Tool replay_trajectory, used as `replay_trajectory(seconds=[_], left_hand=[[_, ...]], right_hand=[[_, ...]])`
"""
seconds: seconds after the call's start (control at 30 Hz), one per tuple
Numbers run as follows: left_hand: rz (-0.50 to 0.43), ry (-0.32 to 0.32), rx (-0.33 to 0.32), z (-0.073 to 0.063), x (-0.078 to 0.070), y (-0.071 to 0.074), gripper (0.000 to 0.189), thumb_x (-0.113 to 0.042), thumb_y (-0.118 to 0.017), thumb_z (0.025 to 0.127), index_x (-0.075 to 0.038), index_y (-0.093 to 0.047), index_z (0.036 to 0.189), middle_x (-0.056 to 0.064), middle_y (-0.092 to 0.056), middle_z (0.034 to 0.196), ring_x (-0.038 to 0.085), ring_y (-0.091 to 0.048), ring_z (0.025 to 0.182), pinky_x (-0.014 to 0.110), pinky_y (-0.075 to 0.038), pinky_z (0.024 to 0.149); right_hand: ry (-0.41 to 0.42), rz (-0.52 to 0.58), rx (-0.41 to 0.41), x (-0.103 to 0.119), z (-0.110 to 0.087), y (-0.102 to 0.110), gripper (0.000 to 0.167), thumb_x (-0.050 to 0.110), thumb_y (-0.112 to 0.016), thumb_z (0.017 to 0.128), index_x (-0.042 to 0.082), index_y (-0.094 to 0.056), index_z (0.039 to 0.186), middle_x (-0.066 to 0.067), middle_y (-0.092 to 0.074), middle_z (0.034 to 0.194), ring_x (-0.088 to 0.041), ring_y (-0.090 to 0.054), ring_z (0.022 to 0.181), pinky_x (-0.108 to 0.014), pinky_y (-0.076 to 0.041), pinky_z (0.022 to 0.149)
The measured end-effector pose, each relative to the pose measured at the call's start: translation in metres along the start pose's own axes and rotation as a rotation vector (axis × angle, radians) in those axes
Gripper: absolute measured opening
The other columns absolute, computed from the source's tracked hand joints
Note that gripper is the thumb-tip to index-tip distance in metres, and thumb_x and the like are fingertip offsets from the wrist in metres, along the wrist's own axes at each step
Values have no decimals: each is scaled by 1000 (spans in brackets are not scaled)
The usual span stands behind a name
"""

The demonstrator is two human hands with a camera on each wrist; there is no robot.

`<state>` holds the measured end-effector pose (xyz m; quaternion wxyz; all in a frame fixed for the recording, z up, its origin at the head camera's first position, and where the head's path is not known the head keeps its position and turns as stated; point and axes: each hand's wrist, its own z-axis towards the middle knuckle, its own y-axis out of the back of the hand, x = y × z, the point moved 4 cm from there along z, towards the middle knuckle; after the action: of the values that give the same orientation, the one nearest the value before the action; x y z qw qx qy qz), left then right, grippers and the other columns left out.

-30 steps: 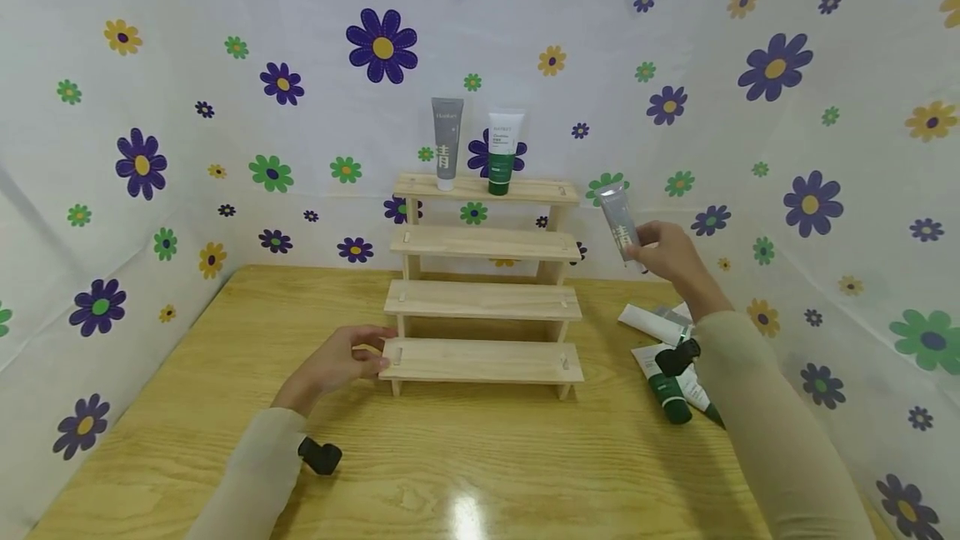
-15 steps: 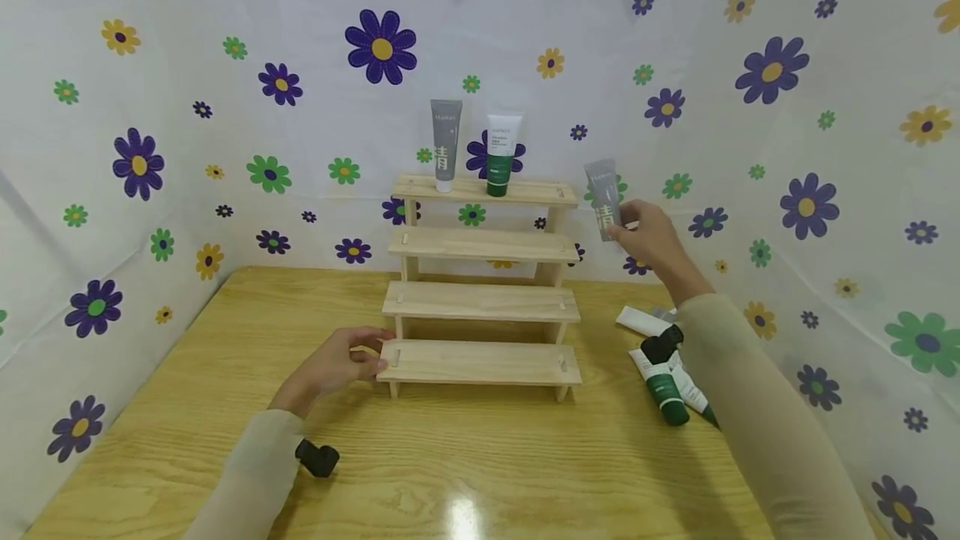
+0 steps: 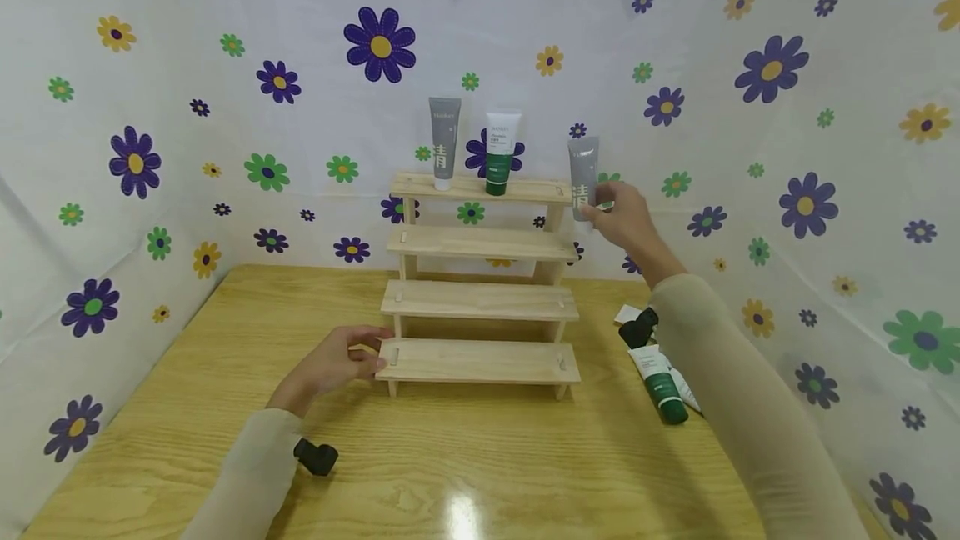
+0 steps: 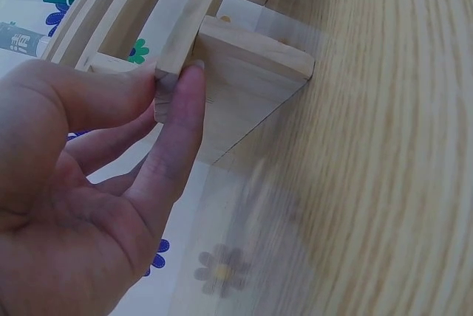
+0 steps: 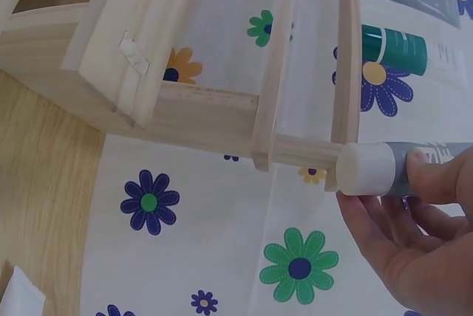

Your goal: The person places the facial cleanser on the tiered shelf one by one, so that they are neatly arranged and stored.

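My right hand (image 3: 626,215) holds a grey squeeze tube (image 3: 583,173) with a white cap, cap end down, at the right end of the top shelf. In the right wrist view the tube's white cap (image 5: 366,169) overlaps the shelf's end. My left hand (image 3: 341,363) pinches the left end of the lowest board of a four-step wooden display stand (image 3: 480,361); in the left wrist view thumb and finger grip the board's end (image 4: 177,65). On the top shelf stand another grey tube (image 3: 446,140) and a white-and-green tube (image 3: 502,152), both upright on their caps.
To the right of the stand, a white-and-green tube (image 3: 660,386) lies on the wooden table (image 3: 450,457) with other tubes, partly hidden by the right sleeve. A flower-patterned white cloth (image 3: 300,132) hangs behind and along both sides.
My right hand has moved left and up with the grey tube, from right of the stand to the top shelf's end, and the tube has turned upright. My left hand stays put.
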<state>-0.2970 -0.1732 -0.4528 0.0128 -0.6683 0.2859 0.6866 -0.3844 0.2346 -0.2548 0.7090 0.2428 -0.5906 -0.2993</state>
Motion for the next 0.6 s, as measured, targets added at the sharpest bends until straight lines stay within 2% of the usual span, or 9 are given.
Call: replay_trajectory(seconds=[0.37,0.6], left_hand=[[-14,-7,13,0,2,0,50,-3,-67,99,4,-51,146,28,-58,129,19,-70,99,33,-64,82],[-23,-45,36,2,5,2,52,-6,-67,99,7,-49,146,31,-56,129,21,-70,99,34,-64,80]], right_hand=[[-1,121,-53,13,21,-8,47,12,-59,105,-6,-47,146,-25,-56,145,-39,-64,119,-47,-56,103],[26,105,-94,22,32,-12,45,11,-62,103,-6,-49,144,-22,-60,141,-37,-68,112,-43,-59,98]])
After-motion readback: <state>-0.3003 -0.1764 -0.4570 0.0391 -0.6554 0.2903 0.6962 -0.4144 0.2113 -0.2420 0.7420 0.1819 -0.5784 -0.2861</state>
